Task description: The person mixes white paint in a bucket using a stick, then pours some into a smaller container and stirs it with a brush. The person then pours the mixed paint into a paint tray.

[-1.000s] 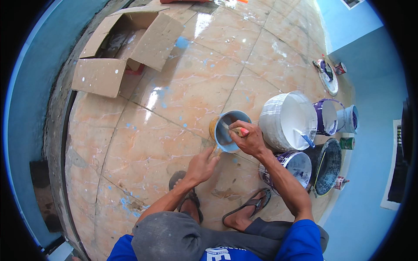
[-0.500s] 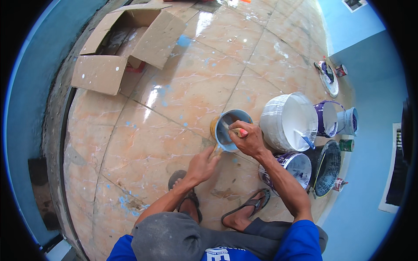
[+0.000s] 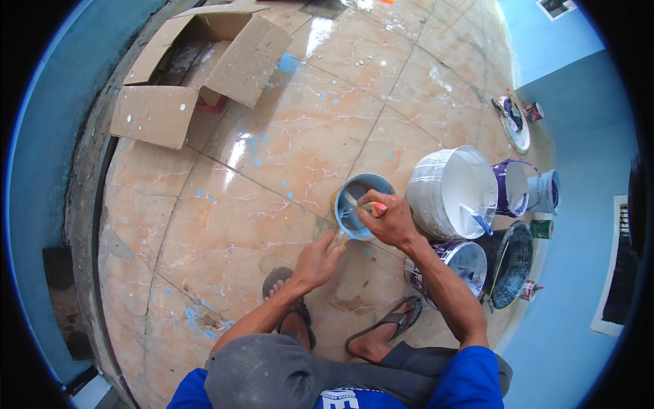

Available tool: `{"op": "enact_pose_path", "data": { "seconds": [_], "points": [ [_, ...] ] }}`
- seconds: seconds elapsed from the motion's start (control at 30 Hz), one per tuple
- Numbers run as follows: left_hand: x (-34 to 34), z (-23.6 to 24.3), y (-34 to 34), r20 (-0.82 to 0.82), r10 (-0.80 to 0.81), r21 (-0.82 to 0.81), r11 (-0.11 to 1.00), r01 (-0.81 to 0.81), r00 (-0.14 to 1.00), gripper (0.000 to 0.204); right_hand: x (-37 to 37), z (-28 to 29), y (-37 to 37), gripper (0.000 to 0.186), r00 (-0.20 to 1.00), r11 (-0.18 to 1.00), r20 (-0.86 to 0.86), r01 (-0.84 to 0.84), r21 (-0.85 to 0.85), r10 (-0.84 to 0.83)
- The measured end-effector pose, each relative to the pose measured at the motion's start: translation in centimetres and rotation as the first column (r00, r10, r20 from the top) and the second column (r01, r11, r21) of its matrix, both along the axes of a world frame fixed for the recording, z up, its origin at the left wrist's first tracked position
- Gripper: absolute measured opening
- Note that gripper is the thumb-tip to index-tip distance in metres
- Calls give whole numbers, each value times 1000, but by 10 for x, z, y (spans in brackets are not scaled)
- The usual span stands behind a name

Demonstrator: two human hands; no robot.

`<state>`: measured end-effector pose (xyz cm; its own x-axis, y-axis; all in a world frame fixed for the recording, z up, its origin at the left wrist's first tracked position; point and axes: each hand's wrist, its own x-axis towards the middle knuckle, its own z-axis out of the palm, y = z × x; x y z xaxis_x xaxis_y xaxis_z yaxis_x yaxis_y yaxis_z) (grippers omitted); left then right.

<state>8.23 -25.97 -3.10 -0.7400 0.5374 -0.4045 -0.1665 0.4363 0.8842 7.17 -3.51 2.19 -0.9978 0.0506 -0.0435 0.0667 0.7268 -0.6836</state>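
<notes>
Between my feet and the big buckets, a dipper (image 3: 368, 178) with a pale blue inside and a yellowish outside stands on the tiled floor. My left hand (image 3: 318, 261) is closed around its short yellowish handle (image 3: 340, 236). A paintbrush (image 3: 380, 209) with a red-tipped handle is gripped in my right hand (image 3: 390, 223) over the dipper. The brush head reaches down inside, against blue-grey paint; its bristle ends are hard to make out.
Right of the dipper stand a large white paint bucket (image 3: 424, 193) with a blue-handled tool (image 3: 481, 221), a purple-and-white pail (image 3: 470, 267), a black tub (image 3: 512, 266) and several smaller containers along the blue wall (image 3: 579, 157). An open cardboard box (image 3: 153, 116) lies far left.
The brush head has shifted slightly left inside the dipper, with my right hand almost in place. My left hand keeps its hold on the handle.
</notes>
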Motion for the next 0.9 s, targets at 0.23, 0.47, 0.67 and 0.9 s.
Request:
{"op": "enact_pose_path", "data": {
  "seconds": [0.23,0.47,0.67,0.9],
  "points": [
    [3,-6,-1,-43,45,82,996,-41,998,42,12,-20,8,13,968,902,21,-241,357,250],
    [3,-2,-3,-25,62,114,992,-59,998,40,5,-2,8,20,965,962,95,-255,96,246],
    [2,-2,-3,20,39,86,995,-41,999,42,3,-3,13,20,885,780,-40,-387,491,464],
    [5,-14,-5,-65,58,124,991,-49,996,42,13,-8,9,19,957,930,28,-287,228,288]
  ]
}}
